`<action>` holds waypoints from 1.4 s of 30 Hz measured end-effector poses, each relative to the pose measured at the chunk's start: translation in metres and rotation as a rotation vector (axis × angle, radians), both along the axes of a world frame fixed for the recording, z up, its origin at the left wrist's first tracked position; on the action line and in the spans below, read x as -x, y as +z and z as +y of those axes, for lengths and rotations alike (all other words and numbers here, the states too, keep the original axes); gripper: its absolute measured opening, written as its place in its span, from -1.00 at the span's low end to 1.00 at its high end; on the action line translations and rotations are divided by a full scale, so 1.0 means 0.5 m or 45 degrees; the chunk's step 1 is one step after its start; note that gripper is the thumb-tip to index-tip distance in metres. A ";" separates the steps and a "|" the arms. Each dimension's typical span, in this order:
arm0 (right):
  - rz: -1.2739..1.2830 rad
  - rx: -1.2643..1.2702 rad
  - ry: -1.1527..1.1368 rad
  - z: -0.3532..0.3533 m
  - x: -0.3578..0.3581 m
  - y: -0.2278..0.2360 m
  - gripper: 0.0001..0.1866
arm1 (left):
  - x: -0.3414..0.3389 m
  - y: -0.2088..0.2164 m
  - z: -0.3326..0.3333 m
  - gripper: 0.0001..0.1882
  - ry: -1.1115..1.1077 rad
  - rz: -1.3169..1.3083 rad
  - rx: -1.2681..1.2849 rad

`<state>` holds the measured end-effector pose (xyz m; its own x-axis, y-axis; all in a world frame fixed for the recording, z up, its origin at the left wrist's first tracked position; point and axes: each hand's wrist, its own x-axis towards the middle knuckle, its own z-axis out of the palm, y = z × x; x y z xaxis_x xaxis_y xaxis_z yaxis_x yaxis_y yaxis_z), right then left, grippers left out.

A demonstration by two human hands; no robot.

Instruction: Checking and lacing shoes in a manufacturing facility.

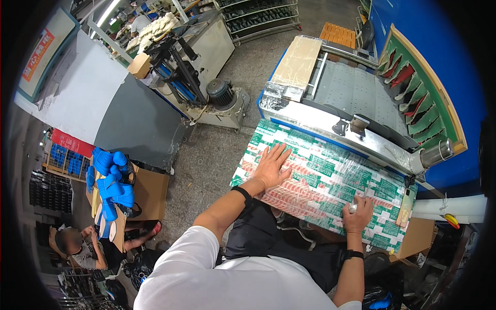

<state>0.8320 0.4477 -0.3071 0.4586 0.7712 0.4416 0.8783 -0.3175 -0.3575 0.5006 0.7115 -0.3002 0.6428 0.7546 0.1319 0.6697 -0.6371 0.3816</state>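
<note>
My left hand [274,166] lies flat with its fingers spread on a work surface [320,178] covered in green, white and reddish printed tape under a clear, shiny layer. Farther right on that surface, my right hand [357,216] is closed, thumb and fingers curled around a small pale, shiny thing [353,208] that is mostly hidden. A flat, pale yellow-green rectangular object [406,209] rests near the surface's right edge.
Beyond the surface stands a conveyor machine [356,82] with a metal front rail [330,119]. A rack of red and green pieces [416,93] is at right. Left are a motor unit [221,94], blue shoe-shaped items [111,178] and a seated person [88,250].
</note>
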 end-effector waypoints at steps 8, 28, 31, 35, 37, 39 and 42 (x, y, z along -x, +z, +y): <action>0.006 0.000 -0.002 0.004 -0.001 0.001 -0.55 | -0.001 0.008 0.004 -0.16 -0.002 0.040 0.034; -0.021 0.008 0.001 0.003 -0.002 -0.001 -0.56 | -0.002 0.005 0.001 -0.17 0.015 0.004 0.012; 0.000 0.022 -0.004 0.002 -0.001 0.001 -0.57 | -0.001 0.001 0.002 -0.18 0.008 -0.003 0.002; -0.001 0.024 0.000 0.002 -0.002 0.000 -0.56 | -0.001 -0.001 0.003 -0.18 0.004 -0.002 -0.004; -0.001 0.021 0.003 0.002 -0.002 0.001 -0.56 | -0.001 0.000 0.003 -0.18 0.004 -0.010 -0.003; -0.001 0.019 0.006 0.003 -0.002 0.001 -0.56 | -0.001 0.002 0.002 -0.18 0.005 -0.007 0.000; -0.003 0.015 0.005 0.002 -0.001 0.001 -0.56 | -0.001 0.007 0.003 -0.17 0.002 0.036 0.031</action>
